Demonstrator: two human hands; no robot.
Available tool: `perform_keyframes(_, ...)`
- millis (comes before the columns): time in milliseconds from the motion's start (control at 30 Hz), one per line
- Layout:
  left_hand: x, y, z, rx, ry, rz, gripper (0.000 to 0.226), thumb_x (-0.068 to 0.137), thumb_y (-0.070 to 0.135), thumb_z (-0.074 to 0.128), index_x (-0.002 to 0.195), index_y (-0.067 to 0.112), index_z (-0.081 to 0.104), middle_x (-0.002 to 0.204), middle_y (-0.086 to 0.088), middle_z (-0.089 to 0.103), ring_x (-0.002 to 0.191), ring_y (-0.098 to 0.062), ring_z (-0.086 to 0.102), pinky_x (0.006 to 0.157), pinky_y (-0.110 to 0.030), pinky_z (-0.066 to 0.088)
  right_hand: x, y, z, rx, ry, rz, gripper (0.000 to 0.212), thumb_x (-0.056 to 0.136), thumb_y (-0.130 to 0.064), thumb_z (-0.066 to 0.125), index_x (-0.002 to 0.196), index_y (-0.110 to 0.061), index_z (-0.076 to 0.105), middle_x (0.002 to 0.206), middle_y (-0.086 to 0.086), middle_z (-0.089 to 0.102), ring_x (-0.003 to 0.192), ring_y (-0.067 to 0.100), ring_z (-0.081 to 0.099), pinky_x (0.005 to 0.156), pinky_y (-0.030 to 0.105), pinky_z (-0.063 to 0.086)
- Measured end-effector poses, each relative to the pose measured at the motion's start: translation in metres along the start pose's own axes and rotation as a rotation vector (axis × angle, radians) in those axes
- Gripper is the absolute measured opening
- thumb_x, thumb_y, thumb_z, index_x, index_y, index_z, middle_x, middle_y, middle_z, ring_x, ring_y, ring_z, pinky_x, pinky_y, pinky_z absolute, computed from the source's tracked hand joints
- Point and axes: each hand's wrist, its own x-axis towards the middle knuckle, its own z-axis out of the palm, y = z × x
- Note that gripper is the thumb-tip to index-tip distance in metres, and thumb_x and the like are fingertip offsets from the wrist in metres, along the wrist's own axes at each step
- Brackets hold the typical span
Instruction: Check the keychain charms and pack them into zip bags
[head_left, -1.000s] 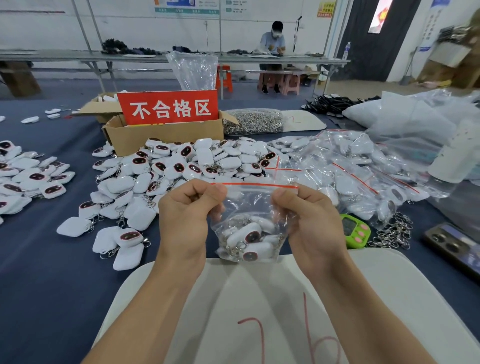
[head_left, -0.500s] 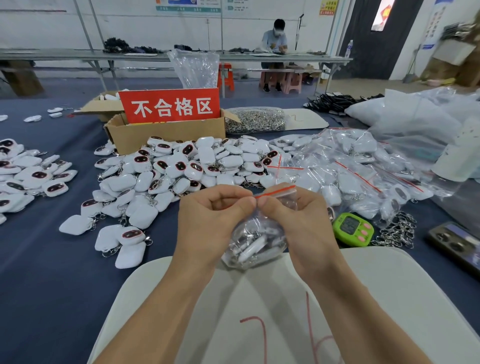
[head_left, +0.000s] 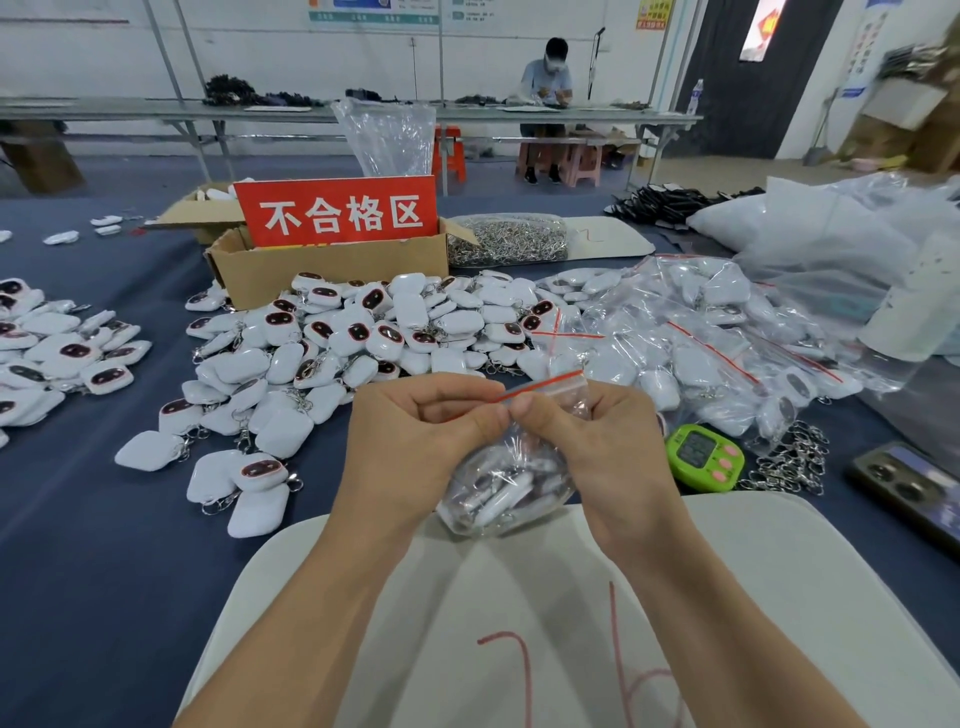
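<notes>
On my feed I see the left hand (head_left: 415, 441) and the right hand (head_left: 602, 457) meet in the middle of the view. Both pinch the top of a small clear zip bag (head_left: 511, 480), with the thumbs tip to tip on its red seal strip (head_left: 545, 386) and the other fingers curled in behind. The bag hangs between the wrists with several white charms (head_left: 498, 501) bunched in its bottom, at the far edge of a white board (head_left: 779, 571) marked with red pen strokes; I cannot tell whether it touches the board. The thumbs cover the left stretch of the strip, so I cannot tell whether the seal is pressed closed there, and only its right end pokes out past the right hand. Just behind the knuckles lies a big heap of loose charms (head_left: 363, 332), spreading over the blue cloth (head_left: 78, 545) up to a cardboard box (head_left: 322, 270) that carries a red sign (head_left: 340, 213) with white characters. A smaller scatter of charms (head_left: 57, 353) lies well apart on the left. To the right of the hands slumps a pile of filled bags (head_left: 701, 338). Near its front edge sit a green timer (head_left: 704, 457), a tangle of metal clasps (head_left: 795, 462) and a phone (head_left: 904, 483). Beside the box I make out a clear sack of metal rings (head_left: 506, 241). Far back, a person (head_left: 550, 73) sits at a long table (head_left: 311, 111).
</notes>
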Motion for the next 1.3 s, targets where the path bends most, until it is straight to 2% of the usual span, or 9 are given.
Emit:
perform_keyframes(100, 0.001, -0.002, 0.002, -0.003, 0.012, -0.025, 0.026, 0.072, -0.003, 0.085, 0.073, 0.023, 0.083, 0.074, -0.010, 0.078, 0.064, -0.016, 0.075, 0.058, -0.022, 0.057, 0.001, 0.001, -0.001, 0.029, -0.004, 0.007, 0.026, 0.071, -0.023, 0.083, 0.082, -0.001, 0.078, 0.082, 0.030, 0.074, 0.071, 0.037, 0.070, 0.069, 0.061, 0.057)
perform_keyframes(400, 0.000, -0.003, 0.005, -0.083, 0.028, -0.074, 0.030, 0.072, -0.011, 0.081, 0.070, 0.019, 0.081, 0.069, -0.011, 0.076, 0.060, -0.017, 0.073, 0.056, -0.023, 0.056, 0.003, 0.005, -0.002, 0.067, -0.020, -0.002, 0.004, 0.085, 0.001, 0.076, 0.081, 0.002, 0.076, 0.085, 0.034, 0.072, 0.072, 0.032, 0.068, 0.071, 0.045, 0.054)
perform_keyframes(633, 0.000, -0.006, 0.007, -0.122, 0.063, -0.080, 0.035, 0.071, -0.013, 0.080, 0.069, 0.021, 0.081, 0.071, -0.011, 0.076, 0.061, -0.019, 0.073, 0.059, -0.026, 0.060, 0.002, 0.005, 0.004, 0.112, -0.028, -0.018, 0.008, 0.087, 0.006, 0.071, 0.091, 0.012, 0.073, 0.089, 0.039, 0.070, 0.079, 0.037, 0.067, 0.078, 0.054, 0.055)
perform_keyframes(733, 0.000, -0.006, 0.009, -0.123, 0.070, -0.096, 0.037, 0.074, -0.012, 0.079, 0.071, 0.024, 0.081, 0.070, -0.008, 0.076, 0.060, -0.017, 0.073, 0.056, -0.024, 0.057, 0.002, 0.003, 0.001, 0.101, -0.025, -0.004, 0.010, 0.089, 0.002, 0.071, 0.091, 0.012, 0.072, 0.090, 0.040, 0.069, 0.078, 0.039, 0.067, 0.076, 0.059, 0.055)
perform_keyframes(833, -0.001, -0.005, 0.009, -0.120, 0.085, -0.120, 0.037, 0.075, -0.011, 0.080, 0.074, 0.026, 0.082, 0.072, -0.008, 0.077, 0.060, -0.016, 0.073, 0.055, -0.025, 0.057, 0.002, 0.000, -0.003, 0.094, -0.037, 0.045, 0.012, 0.089, -0.003, 0.072, 0.090, 0.008, 0.074, 0.086, 0.028, 0.074, 0.073, 0.035, 0.069, 0.071, 0.046, 0.056)
perform_keyframes(1000, 0.000, -0.003, 0.003, -0.100, 0.106, -0.165, 0.030, 0.073, -0.004, 0.084, 0.079, 0.025, 0.083, 0.077, -0.012, 0.077, 0.063, -0.020, 0.072, 0.058, -0.029, 0.059, 0.004, -0.002, -0.004, 0.150, 0.045, 0.088, 0.017, 0.090, -0.004, 0.072, 0.073, -0.007, 0.075, 0.066, 0.014, 0.068, 0.057, 0.026, 0.062, 0.060, 0.037, 0.054)
perform_keyframes(1067, 0.001, -0.004, 0.002, -0.096, 0.113, -0.158, 0.034, 0.072, -0.008, 0.083, 0.079, 0.026, 0.083, 0.073, -0.011, 0.076, 0.061, -0.020, 0.071, 0.056, -0.029, 0.058, 0.004, -0.001, -0.001, 0.158, 0.081, 0.069, 0.018, 0.090, -0.002, 0.071, 0.073, -0.006, 0.073, 0.063, 0.013, 0.065, 0.060, 0.026, 0.058, 0.065, 0.039, 0.050)
perform_keyframes(1167, 0.003, -0.003, 0.001, -0.076, 0.141, -0.103, 0.039, 0.073, -0.010, 0.082, 0.080, 0.028, 0.082, 0.071, -0.011, 0.076, 0.059, -0.019, 0.070, 0.057, -0.031, 0.060, 0.002, -0.001, 0.001, 0.112, 0.048, 0.060, 0.018, 0.092, -0.008, 0.072, 0.074, -0.007, 0.073, 0.065, 0.012, 0.066, 0.063, 0.027, 0.059, 0.070, 0.041, 0.050)
perform_keyframes(1300, 0.005, -0.005, -0.002, -0.079, 0.160, -0.112, 0.038, 0.073, -0.005, 0.084, 0.081, 0.031, 0.082, 0.074, -0.008, 0.078, 0.061, -0.017, 0.072, 0.058, -0.030, 0.059, 0.002, -0.007, -0.004, 0.126, 0.018, 0.128, 0.032, 0.100, -0.020, 0.062, 0.073, -0.013, 0.078, 0.074, 0.012, 0.073, 0.065, 0.028, 0.068, 0.059, 0.043, 0.059)
